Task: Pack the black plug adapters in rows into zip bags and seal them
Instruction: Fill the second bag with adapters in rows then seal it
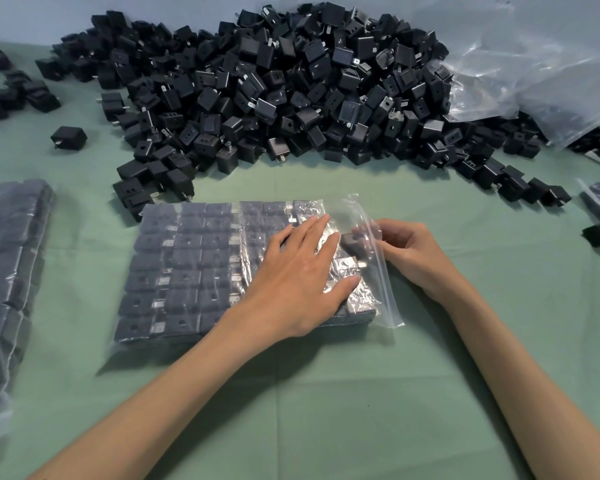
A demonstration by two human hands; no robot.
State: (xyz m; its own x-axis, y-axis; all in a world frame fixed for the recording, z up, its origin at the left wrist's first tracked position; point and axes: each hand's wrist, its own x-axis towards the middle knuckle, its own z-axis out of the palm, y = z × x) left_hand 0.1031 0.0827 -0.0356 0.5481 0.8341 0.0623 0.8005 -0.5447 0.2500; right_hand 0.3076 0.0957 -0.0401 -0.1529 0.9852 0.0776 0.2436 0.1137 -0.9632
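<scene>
Green desk: left hand flat on zip bag, right hand pinching plug adapter at mouth, so seat it square w/ row.

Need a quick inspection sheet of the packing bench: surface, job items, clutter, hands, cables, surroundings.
Surface: green cloth, creased, under everything.
Job's things: zip bag, mouth open to the right, with rows of adapters inside; adapter pile behind it; packed bag at the left edge.
Clutter: stray adapter left of the pile; clear plastic sheeting at top right.
Hands: left hand lies flat on the zip bag; right hand pinches a single adapter at the bag mouth.
Cables: nothing seen.
Surroundings: pale wall behind the pile.
</scene>
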